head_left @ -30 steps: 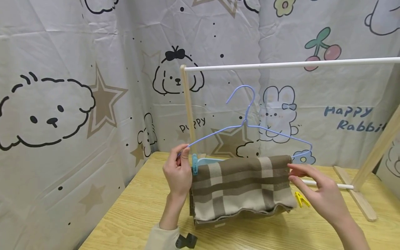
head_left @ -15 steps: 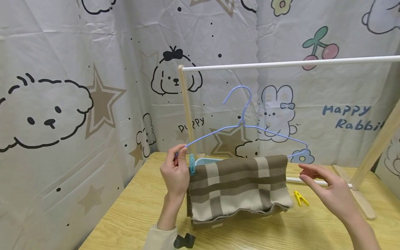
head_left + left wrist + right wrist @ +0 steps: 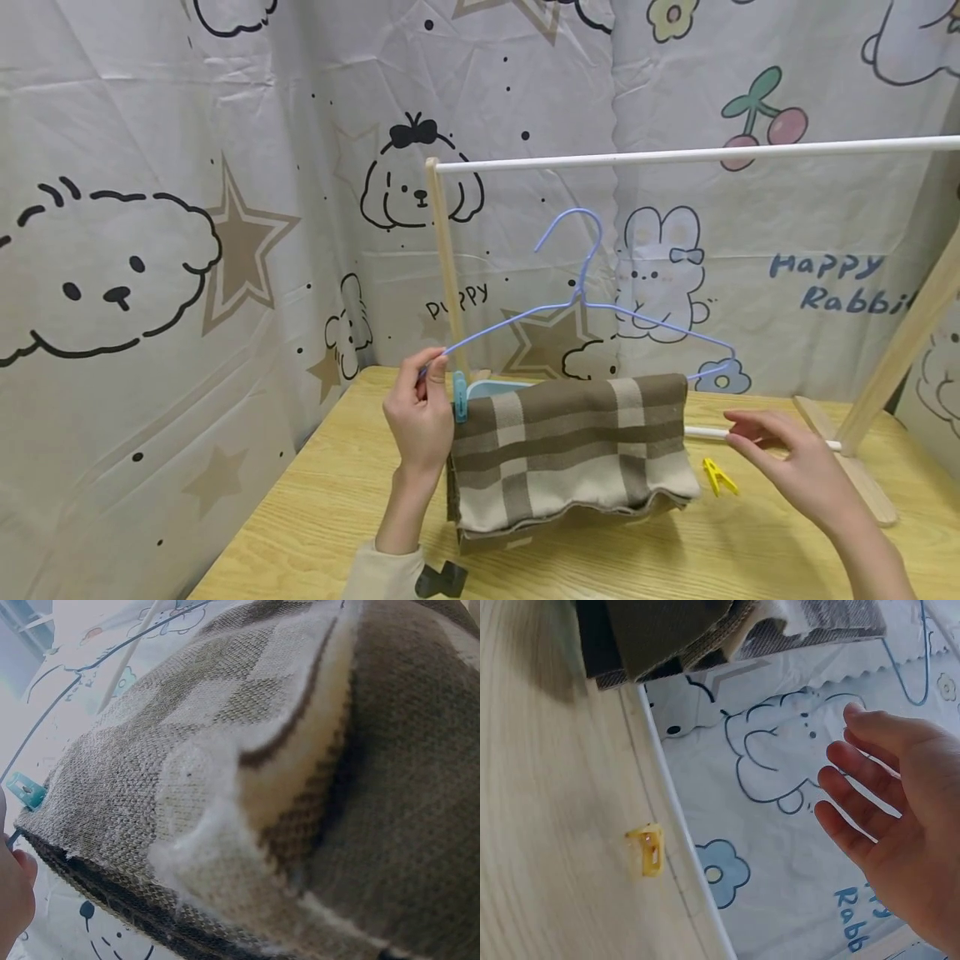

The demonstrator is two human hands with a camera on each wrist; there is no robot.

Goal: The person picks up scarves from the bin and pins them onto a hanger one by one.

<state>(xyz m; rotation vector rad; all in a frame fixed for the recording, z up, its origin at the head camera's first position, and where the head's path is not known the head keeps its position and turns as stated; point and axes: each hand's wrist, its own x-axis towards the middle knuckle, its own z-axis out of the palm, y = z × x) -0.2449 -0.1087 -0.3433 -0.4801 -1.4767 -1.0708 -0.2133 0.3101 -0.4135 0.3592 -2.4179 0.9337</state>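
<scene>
In the head view my left hand (image 3: pixel 422 417) pinches the left end of a blue wire clothes hanger (image 3: pixel 581 292). Folded over its lower bar hangs a brown and cream checked cloth (image 3: pixel 570 454), its layers showing in the left wrist view. A teal clothespin (image 3: pixel 460 397) is clipped at the cloth's upper left corner, beside my fingers. My right hand (image 3: pixel 795 462) stands apart to the right of the cloth with nothing in it, fingers relaxed in the right wrist view. Below and left of that hand, a yellow clothespin (image 3: pixel 720 477) lies on the table.
A rack with a white top rail (image 3: pixel 675 156) and wooden posts (image 3: pixel 907 342) stands behind the hanger. Its lower white bar passes behind the cloth. Part of a light blue object (image 3: pixel 498 387) shows behind the cloth. A printed curtain (image 3: pixel 247 100) encloses the wooden table (image 3: pixel 300 517).
My right hand has drawn away from the cloth's right edge, moving right. Hanger and cloth shift slightly left in view with my left hand, which keeps its pinch.
</scene>
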